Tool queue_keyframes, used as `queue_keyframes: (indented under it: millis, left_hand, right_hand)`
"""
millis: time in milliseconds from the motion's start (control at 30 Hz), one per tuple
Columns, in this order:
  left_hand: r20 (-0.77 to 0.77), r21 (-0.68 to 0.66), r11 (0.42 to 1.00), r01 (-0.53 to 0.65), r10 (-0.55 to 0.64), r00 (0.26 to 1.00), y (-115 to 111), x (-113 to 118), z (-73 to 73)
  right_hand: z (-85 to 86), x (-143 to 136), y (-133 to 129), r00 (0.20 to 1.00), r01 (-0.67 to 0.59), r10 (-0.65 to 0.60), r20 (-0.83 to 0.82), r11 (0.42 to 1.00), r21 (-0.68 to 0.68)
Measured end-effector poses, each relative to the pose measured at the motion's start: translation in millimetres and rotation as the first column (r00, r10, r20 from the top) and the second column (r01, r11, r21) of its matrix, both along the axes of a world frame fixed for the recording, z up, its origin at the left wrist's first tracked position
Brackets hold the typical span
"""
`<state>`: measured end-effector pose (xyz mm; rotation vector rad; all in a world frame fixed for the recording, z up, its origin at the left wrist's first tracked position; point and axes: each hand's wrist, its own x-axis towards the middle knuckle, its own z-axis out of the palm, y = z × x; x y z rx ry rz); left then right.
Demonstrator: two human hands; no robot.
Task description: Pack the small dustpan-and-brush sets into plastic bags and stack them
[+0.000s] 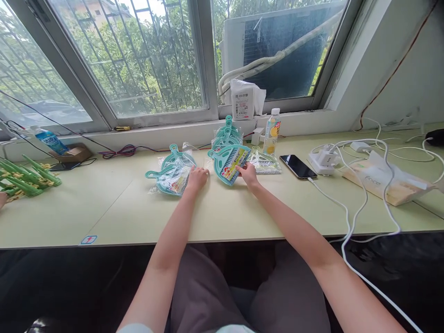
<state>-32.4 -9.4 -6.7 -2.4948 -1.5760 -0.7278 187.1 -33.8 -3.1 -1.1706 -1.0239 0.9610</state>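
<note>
Between my hands stands a teal fan-shaped dustpan [220, 162] with a colourful printed card on its front. My right hand [248, 175] pinches its right edge. To the left lies a small pile of similar teal dustpans [170, 179] in clear plastic wrap. My left hand [198, 178] rests at the pile's right edge with its fingers bent together; what they hold, if anything, is hidden. Behind the held one are more teal dustpans [227, 135], stacked with handles up. A flat wrapped pack [265, 163] lies just beyond my right hand.
A drink bottle [272, 131] and a tissue pack [247, 101] stand by the window. To the right are a phone [298, 166], a white charger block [324, 159], loose cables and a paper bag [378, 180]. Green stalks [29, 178] lie far left, beside another person's hand [3, 200].
</note>
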Motion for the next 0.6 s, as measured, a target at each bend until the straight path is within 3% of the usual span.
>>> queue_keyframes:
  millis: [167, 300, 500, 600]
  left_hand:
    - [-0.049, 0.083, 0.969, -0.233, 0.237, 0.970, 2.2, -19.0, 11.8]
    - [0.062, 0.176, 0.946, -0.272, 0.265, 0.962, 0.4, -22.1, 11.6]
    - [-0.026, 0.107, 0.917, -0.384, 0.389, 0.921, 1.3, -24.5, 11.4]
    - [0.053, 0.105, 0.895, -0.433, 0.430, 0.901, 1.5, -24.4, 14.9]
  right_hand:
    - [1.9, -1.3, -2.3, 1.000, -0.018, 0.018, -0.012, 1.000, -0.022]
    - [1.5, -4.5, -3.5, 0.988, -0.115, 0.107, -0.112, 0.991, -0.068]
    - [-2.5, -5.1, -0.6, 0.975, -0.183, 0.162, -0.150, 0.973, -0.138]
    - [-1.2, -5.1, -2.1, 0.961, -0.251, 0.236, -0.146, 0.963, -0.096]
